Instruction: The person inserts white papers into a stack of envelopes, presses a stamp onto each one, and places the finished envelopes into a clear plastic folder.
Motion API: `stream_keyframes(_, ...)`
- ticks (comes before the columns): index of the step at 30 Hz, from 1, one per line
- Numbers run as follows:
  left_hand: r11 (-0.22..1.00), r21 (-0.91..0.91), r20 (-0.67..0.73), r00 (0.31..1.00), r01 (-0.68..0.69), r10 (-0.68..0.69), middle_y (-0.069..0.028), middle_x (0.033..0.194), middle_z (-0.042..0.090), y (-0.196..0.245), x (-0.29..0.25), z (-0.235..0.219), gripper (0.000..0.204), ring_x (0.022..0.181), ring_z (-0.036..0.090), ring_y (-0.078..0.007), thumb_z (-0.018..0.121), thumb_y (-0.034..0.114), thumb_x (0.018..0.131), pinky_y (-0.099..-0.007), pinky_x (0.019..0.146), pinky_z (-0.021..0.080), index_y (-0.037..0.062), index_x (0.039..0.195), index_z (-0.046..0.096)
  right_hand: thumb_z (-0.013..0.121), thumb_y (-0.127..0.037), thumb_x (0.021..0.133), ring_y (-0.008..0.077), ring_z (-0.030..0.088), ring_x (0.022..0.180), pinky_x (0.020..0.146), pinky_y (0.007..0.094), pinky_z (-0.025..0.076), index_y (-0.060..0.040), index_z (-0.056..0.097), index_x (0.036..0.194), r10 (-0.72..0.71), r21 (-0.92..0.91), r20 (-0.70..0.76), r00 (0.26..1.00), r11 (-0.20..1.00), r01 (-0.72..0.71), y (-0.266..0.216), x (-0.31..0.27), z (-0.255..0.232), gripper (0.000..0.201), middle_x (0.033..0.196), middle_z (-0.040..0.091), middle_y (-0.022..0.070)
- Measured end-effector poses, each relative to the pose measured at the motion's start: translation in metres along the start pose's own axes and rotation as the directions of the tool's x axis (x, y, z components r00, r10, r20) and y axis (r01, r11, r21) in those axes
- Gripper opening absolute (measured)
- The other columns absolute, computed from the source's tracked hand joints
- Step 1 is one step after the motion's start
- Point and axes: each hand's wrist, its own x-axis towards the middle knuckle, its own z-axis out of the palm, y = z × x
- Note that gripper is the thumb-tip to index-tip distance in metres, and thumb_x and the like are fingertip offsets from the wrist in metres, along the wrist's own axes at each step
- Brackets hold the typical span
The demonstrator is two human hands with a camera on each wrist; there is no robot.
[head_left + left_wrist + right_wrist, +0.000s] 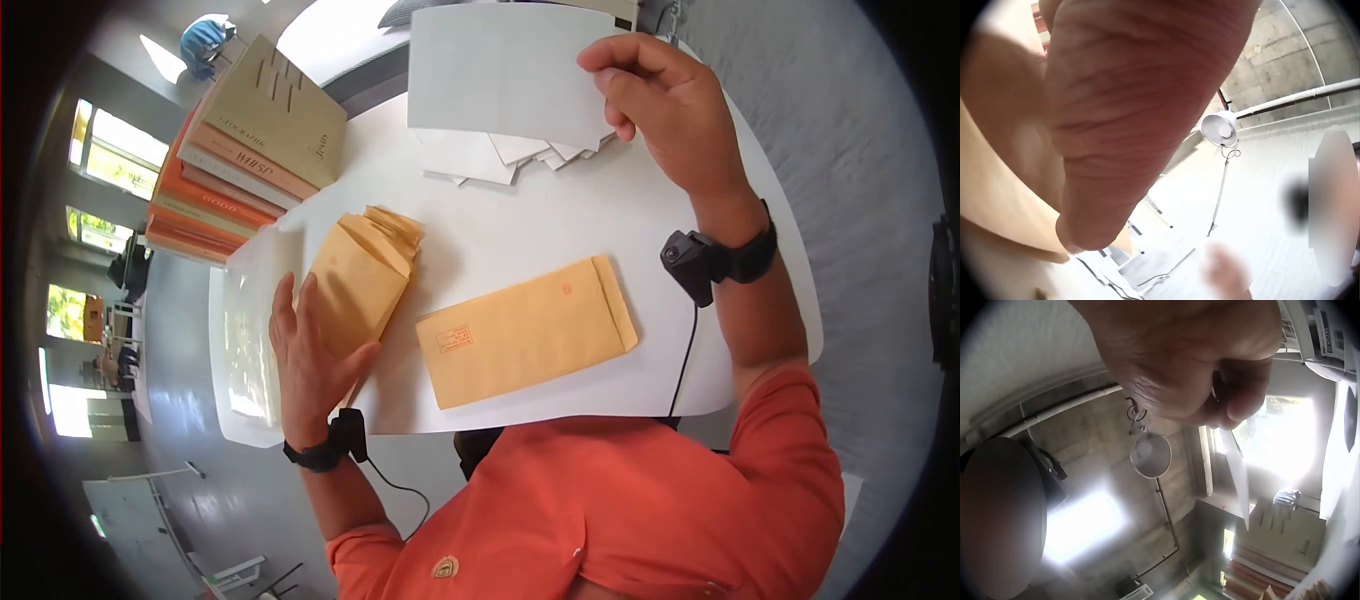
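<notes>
In the head view my right hand pinches the right edge of a white sheet of paper between thumb and fingers. The sheet is raised at the far side of the table, and loose white papers show below it. My left hand rests, fingers extended, on a stack of tan envelopes. One single tan envelope with red print lies flat between the hands, its flap end to the right. From the right wrist, the sheet appears nearly edge-on under the curled fingers.
A row of upright books stands at the table's far left. Clear plastic packaging lies left of the envelope stack. The white table has a rounded right edge. A cable hangs from the right wrist camera across the tabletop.
</notes>
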Motion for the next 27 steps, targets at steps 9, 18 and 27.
stream_keyframes(9, 0.878, -0.313, 0.178, 0.885, -0.364, 0.430, -0.0236, 0.148, 0.042, 0.100, -0.009, 0.035, 0.094, 0.138, 0.040, -0.0429, 0.090, 0.044, 0.064, -0.0513, 0.112, 0.035, 0.0034, 0.140, 0.051, 0.061, -0.008, 0.093, 0.0095, 0.062, 0.062, 0.058, 0.0233, 0.052, 0.0032, 0.069, 0.111, 0.161, 0.044, 0.024, 0.987, 0.986, -0.162, 0.057, 0.050, 0.030, 0.023, 0.075, 0.067, 0.0038)
stream_keyframes(18, 0.833, -0.373, 0.272, 0.810, -0.410, 0.520, -0.0249, 0.142, 0.045, 0.114, 0.003, 0.064, 0.091, 0.132, 0.044, -0.0426, 0.086, 0.048, 0.066, -0.0500, 0.112, 0.034, 0.0021, 0.137, 0.051, 0.064, -0.014, 0.090, 0.0106, 0.063, 0.067, 0.059, 0.0259, 0.051, 0.0025, 0.065, 0.120, 0.446, -0.447, 0.247, 0.860, 0.840, -0.307, 0.078, 0.009, 0.006, 0.035, 0.084, 0.067, 0.0050)
stream_keyframes(27, 0.840, -0.395, 0.289, 0.818, -0.372, 0.498, -0.0220, 0.136, 0.047, 0.116, 0.012, 0.060, 0.091, 0.128, 0.046, -0.0425, 0.090, 0.041, 0.063, -0.0506, 0.109, 0.037, 0.0049, 0.136, 0.050, 0.066, -0.016, 0.094, 0.0100, 0.060, 0.074, 0.067, 0.0263, 0.050, 0.0022, 0.067, 0.115, 0.275, -0.432, 0.327, 0.904, 0.894, -0.115, 0.044, 0.003, -0.019, 0.028, 0.088, 0.067, 0.0043)
